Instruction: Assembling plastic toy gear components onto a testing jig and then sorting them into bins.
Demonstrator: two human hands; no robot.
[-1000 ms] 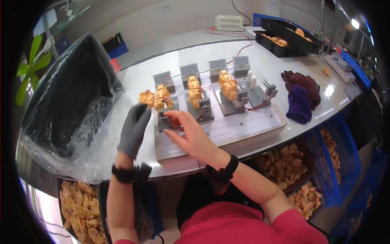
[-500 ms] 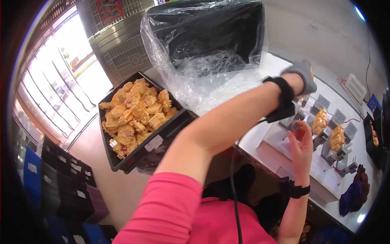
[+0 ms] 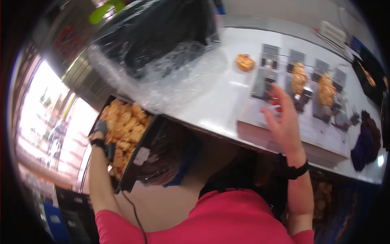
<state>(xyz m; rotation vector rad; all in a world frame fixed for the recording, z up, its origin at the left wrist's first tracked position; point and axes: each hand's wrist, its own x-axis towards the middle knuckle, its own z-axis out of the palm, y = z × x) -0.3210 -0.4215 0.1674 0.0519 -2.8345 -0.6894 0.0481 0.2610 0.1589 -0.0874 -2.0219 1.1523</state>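
Note:
My left hand (image 3: 100,129), in a grey glove, reaches into a black bin (image 3: 142,140) heaped with golden-yellow moulded pieces (image 3: 132,122). It touches the heap at its left side; its fingers are blurred and partly hidden. My bare right hand (image 3: 282,118) hovers with fingers apart and holds nothing. It is in front of a grey metal clamp fixture (image 3: 265,79) on a white raised board (image 3: 294,142). Two similar fixtures to the right each bear a golden-yellow piece (image 3: 299,79), (image 3: 326,91). Another loose golden piece (image 3: 245,62) lies on the white table, left of the fixtures.
A black crate lined with clear plastic (image 3: 158,44) stands on the table (image 3: 203,112) at the back left. Dark cloths (image 3: 365,140) lie at the table's right end. A black tray (image 3: 369,73) is at far right. Stacked crates (image 3: 73,215) stand at lower left.
My left hand has swung from the fixtures at the right over to the bin at the left. A loose golden piece now shows on the table. My right hand stays open near the fixtures.

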